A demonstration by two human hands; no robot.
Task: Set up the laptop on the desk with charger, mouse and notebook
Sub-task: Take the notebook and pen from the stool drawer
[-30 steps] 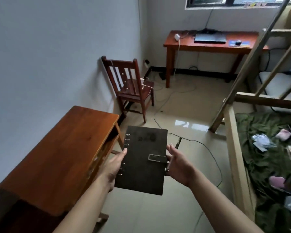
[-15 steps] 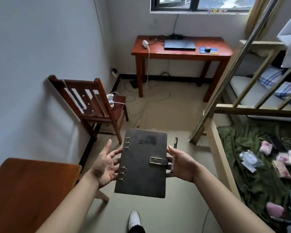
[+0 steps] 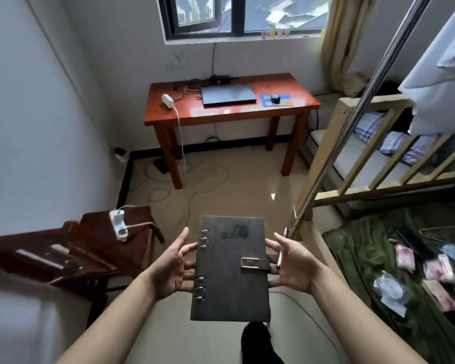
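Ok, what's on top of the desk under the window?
On the desk: a closed laptop, a mouse on its blue pad, a white charger. Cables behind the laptop are partly hidden.

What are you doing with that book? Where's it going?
A person is carrying a dark notebook between both hands, the left hand at the ring side and the right hand at the clasp side, with a pen in the right hand too. Ahead, under the window, stands the desk. A closed laptop, a white charger and a mouse on its pad already lie there. The notebook is not there yet.
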